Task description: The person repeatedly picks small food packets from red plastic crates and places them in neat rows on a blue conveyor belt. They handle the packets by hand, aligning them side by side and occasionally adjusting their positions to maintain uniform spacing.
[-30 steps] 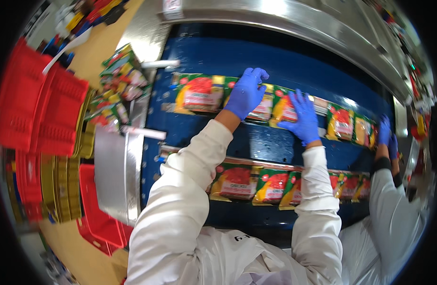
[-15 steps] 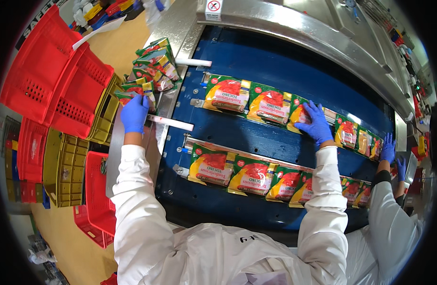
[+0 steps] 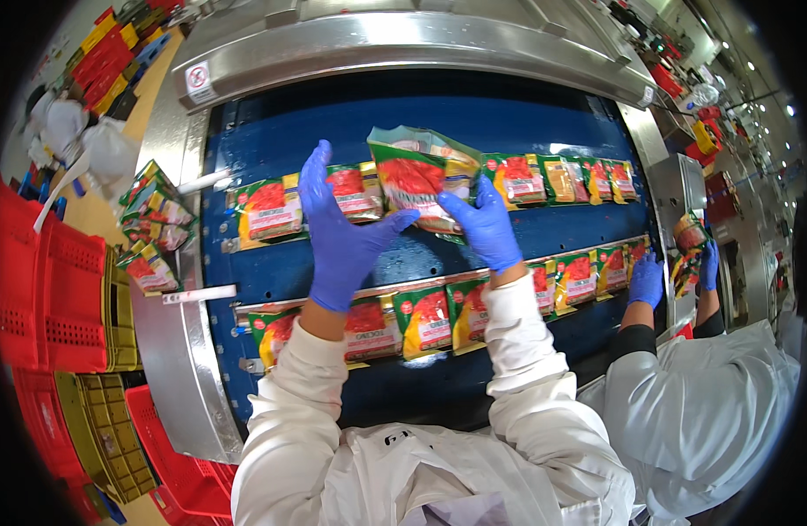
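A green, red and yellow food pouch (image 3: pixel 410 171) is raised over the upper row, its top edge gaping a little. My right hand (image 3: pixel 487 230), in a blue glove, pinches it at the lower right, thumb across the front. Beside its left edge my left hand (image 3: pixel 340 237), also blue-gloved, is open with fingers up and thumb stretched toward the pouch. Behind the hands, an upper row of like pouches (image 3: pixel 272 209) lies on the blue machine bed (image 3: pixel 280 131). Nearer me runs a lower row of pouches (image 3: pixel 423 321), partly covered by my forearms.
Loose pouches (image 3: pixel 151 215) are piled on the steel ledge (image 3: pixel 186 351) at left, between two white bars. Red crates (image 3: pixel 70 289) and yellow crates (image 3: pixel 114 430) stand beyond it. A steel lid (image 3: pixel 403 48) spans the far side. At right, a co-worker's gloved hand (image 3: pixel 646 280) is near the lower row.
The view has swung right. My left hand has left the pile at left and is now over the bed, open. My right hand has come off the upper row and now holds a raised pouch.
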Tool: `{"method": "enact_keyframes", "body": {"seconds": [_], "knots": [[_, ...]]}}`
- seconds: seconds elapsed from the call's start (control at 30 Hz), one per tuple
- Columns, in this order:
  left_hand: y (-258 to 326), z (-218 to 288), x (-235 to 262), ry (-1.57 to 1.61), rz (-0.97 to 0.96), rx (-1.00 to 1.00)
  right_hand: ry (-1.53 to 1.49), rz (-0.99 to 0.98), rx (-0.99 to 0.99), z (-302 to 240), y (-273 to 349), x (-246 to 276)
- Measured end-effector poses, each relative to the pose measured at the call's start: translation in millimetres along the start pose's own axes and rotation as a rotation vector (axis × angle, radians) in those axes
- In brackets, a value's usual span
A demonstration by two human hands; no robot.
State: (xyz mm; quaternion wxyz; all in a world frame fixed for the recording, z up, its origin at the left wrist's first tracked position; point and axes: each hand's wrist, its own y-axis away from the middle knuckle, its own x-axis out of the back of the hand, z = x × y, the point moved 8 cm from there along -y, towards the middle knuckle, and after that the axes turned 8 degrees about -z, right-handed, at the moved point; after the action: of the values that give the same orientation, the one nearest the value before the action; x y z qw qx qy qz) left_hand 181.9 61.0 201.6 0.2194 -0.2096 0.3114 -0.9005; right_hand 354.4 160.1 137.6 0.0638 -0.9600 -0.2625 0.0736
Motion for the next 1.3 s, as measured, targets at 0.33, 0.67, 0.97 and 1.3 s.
{"method": "enact_keyframes", "body": {"seconds": [0.33,0.67,0.97,1.3], "knots": [[54,-59,-163,0.934,-0.257,0.643,0.346,0.415,0.279,-17,39,108],[45,-124,-189,0.513,-0.573,0.596,0.102,0.429,-0.047,86,19,174],[-41,-196,-195,-0.308,-0.528,0.412,1.161,0.360,0.012,71,-92,178],[-40,-207,-185,-0.328,-0.498,0.506,1.388,-0.415,0.209,107,-70,103]]}}
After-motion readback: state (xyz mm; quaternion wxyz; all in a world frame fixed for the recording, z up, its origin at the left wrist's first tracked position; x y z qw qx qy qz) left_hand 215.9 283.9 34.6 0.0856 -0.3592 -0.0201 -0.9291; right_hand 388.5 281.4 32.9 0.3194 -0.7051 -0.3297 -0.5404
